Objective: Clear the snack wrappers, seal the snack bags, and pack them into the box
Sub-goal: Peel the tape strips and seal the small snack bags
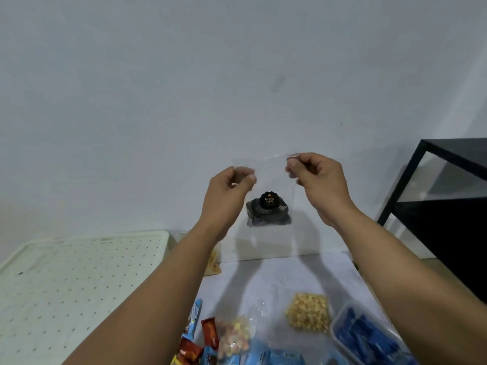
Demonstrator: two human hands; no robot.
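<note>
I hold a clear zip bag [268, 233] up in front of the wall, with dark swirled snacks and a black round label at its bottom. My left hand [228, 191] pinches the bag's top edge at the left. My right hand [316, 177] pinches the same edge at the right. Below on the white table [303, 267] lie a clear bag of yellow nuts [308, 314], a bag of pale coated nuts [234, 335], red wrapped snacks [208, 335], blue wrapped snacks [193, 320] and a clear plastic box [369, 335] holding blue packets.
A white perforated lid or tray [73, 283] lies to the left. A bag of yellow chips [213, 262] stands by the wall behind my left arm. A black metal-frame shelf [442, 196] stands at the right.
</note>
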